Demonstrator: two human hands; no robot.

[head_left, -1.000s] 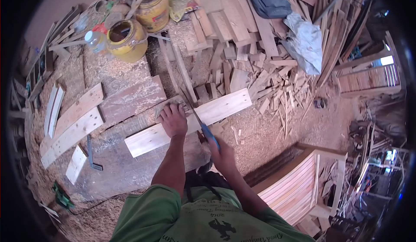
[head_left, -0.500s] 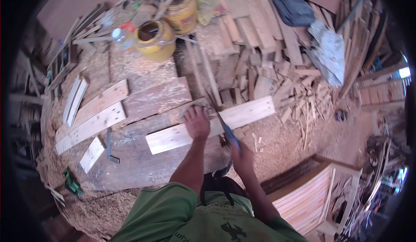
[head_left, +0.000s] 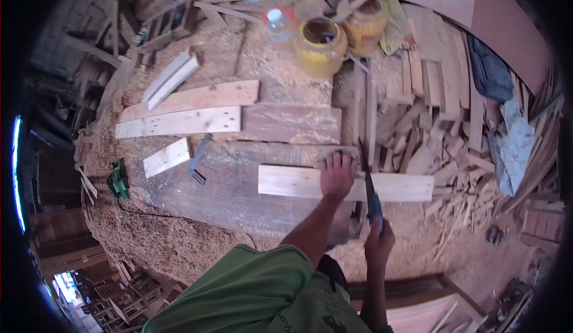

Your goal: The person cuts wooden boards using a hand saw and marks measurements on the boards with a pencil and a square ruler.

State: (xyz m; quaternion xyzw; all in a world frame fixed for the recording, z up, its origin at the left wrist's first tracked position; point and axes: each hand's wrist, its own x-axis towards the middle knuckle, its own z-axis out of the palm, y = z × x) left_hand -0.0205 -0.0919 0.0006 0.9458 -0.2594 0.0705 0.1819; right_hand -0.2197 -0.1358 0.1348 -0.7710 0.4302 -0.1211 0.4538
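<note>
My left hand lies on a pale plank, fingers spread and their tips reaching a flat wood piece behind its far edge. The plank lies across the workbench and sticks out past its right edge. Just right of that hand, my right hand is wrapped round the blue handle of a handsaw. The saw's blade crosses the plank and points away from me. How deep it sits in the wood cannot be made out.
Left on the bench are more boards, a short offcut and a try square. A green power tool sits at the left. Yellow pots and a bottle stand behind. Wood scraps are piled right.
The view has swung left, so the bench and both hands appear further right and the plank lies more level. My left hand stays on the plank and my right hand still holds the saw.
</note>
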